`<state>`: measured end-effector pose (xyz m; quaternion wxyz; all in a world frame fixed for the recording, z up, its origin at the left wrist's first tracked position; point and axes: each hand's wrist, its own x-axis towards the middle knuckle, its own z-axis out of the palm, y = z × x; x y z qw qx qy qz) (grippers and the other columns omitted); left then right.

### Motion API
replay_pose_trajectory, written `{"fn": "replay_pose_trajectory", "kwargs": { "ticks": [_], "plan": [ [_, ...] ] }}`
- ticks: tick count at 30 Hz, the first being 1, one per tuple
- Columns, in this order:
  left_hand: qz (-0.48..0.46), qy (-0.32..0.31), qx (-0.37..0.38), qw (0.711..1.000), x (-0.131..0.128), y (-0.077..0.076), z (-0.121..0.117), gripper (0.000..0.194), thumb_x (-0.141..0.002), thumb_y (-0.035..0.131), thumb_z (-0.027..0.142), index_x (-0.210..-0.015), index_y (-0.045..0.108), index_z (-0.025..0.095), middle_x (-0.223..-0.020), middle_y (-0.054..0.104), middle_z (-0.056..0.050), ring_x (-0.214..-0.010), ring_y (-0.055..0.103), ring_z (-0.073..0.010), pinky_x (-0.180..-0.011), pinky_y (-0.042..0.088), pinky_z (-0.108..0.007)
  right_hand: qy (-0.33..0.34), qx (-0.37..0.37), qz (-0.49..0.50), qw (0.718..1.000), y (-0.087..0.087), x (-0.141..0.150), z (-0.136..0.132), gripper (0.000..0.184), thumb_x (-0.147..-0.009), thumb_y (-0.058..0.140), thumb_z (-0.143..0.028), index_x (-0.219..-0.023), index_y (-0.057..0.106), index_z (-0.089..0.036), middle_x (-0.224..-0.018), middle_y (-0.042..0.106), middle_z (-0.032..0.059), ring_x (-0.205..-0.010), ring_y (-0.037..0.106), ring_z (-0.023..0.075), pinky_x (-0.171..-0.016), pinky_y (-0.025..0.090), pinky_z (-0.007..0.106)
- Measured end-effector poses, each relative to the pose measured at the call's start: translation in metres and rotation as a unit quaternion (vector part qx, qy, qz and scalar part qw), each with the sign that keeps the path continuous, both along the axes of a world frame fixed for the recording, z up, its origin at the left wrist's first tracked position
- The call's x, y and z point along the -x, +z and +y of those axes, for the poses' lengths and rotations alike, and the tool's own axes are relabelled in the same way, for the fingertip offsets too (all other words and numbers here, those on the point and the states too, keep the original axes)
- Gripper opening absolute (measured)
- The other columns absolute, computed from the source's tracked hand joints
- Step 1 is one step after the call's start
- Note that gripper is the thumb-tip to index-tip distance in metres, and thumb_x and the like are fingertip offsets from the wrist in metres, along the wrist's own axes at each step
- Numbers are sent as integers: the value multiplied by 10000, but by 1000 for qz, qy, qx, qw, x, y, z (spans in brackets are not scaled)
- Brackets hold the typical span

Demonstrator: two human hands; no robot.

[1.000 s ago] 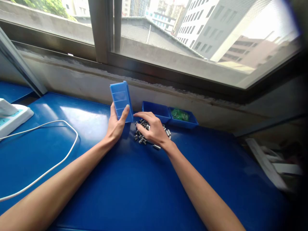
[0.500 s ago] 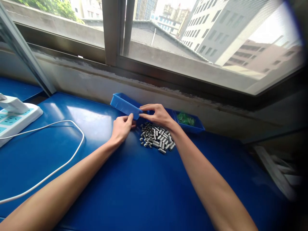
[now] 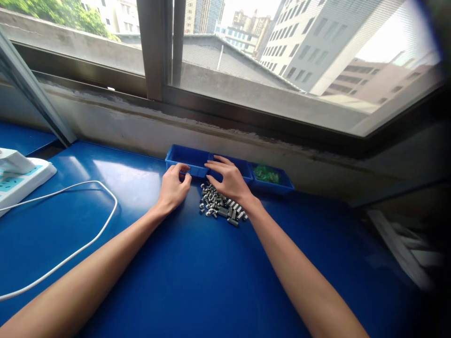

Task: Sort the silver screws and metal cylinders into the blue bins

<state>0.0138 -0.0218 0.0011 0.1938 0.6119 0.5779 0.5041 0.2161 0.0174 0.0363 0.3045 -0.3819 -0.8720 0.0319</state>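
Note:
Three blue plastic bins stand in a row against the wall. My left hand (image 3: 174, 186) is at the front of the left bin (image 3: 197, 171), its fingers curved and the thumb apart from them. Over the joint between this bin and the middle bin (image 3: 242, 165) is my right hand (image 3: 230, 180), fingers spread and holding nothing. Small green pieces (image 3: 267, 174) lie in the right bin (image 3: 278, 188). Below my right hand, small metal screws (image 3: 211, 202) and hexagonal metal standoffs (image 3: 233, 218) form a loose pile on the blue table, partly hidden by that hand.
A white power strip (image 3: 26, 176) with a plug in it lies at the left. Its white cable (image 3: 95, 239) loops across the blue table (image 3: 197, 277). Behind the bins are a low wall and a metal-framed window (image 3: 153, 56).
The left bin was tilted up between both hands. Now it stands level in line with the others, and both hands have let go of it. The view has shifted slightly.

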Motion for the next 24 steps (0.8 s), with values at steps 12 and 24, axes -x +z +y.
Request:
{"fn": "replay_pose_trajectory", "kwargs": {
  "ticks": [12, 24],
  "plan": [
    [189, -146, -61, 969, -24, 12, -11, 128, -933, 498, 204, -983, 617, 201, -897, 654, -46, -832, 623, -195, -771, 496, -331, -87, -50, 106, 989, 2, -50, -58, 232, -927, 562, -186, -1069, 743, -219, -1092, 769, 66, -1098, 658, 248, -1031, 521, 444],
    [352, -282, -157, 879, -113, 29, -14, 234, -983, 513, 228, -1137, 673, 155, -1144, 679, -115, -1067, 578, -273, -962, 518, -422, -360, 27, 14, 932, -7, -177, -68, 268, -758, 759, -411, -950, 724, -228, -1553, 464, 129, -1454, 336, 420, -1125, 363, 633]
  ]
}}
